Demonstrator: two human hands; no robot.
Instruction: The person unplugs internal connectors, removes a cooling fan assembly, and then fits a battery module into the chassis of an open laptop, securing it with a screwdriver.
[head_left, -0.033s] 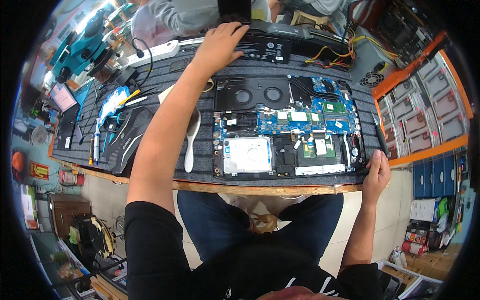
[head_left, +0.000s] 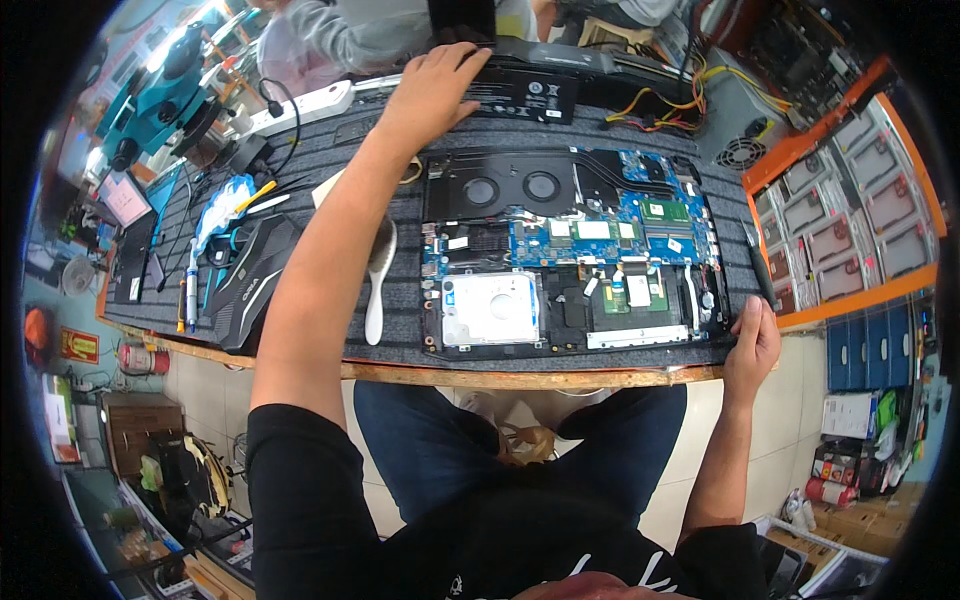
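An opened laptop base [head_left: 570,250] lies on the bench, showing its blue circuit board, two fans and a silver hard drive [head_left: 491,309]. My left hand [head_left: 432,92] reaches past it to the back, fingers stretched out by the left end of a black laptop battery [head_left: 530,97]; fingertip contact is unclear. My right hand [head_left: 752,347] is at the bench's front right edge, beside the laptop's corner, with its fingers curled. What they grip, if anything, is hidden. A slim dark tool [head_left: 762,275] lies just beyond those fingers.
A white-handled brush [head_left: 377,290] lies under my left forearm, left of the laptop. Further left are a black angular casing [head_left: 254,280] and a teal microscope [head_left: 165,95]. Yellow cables [head_left: 660,115] and a grey power supply [head_left: 738,125] sit at the back right, beside an orange-framed rack [head_left: 845,215].
The bench and the laptop appear slightly further left in the picture. Both hands keep nearly the same pose and place.
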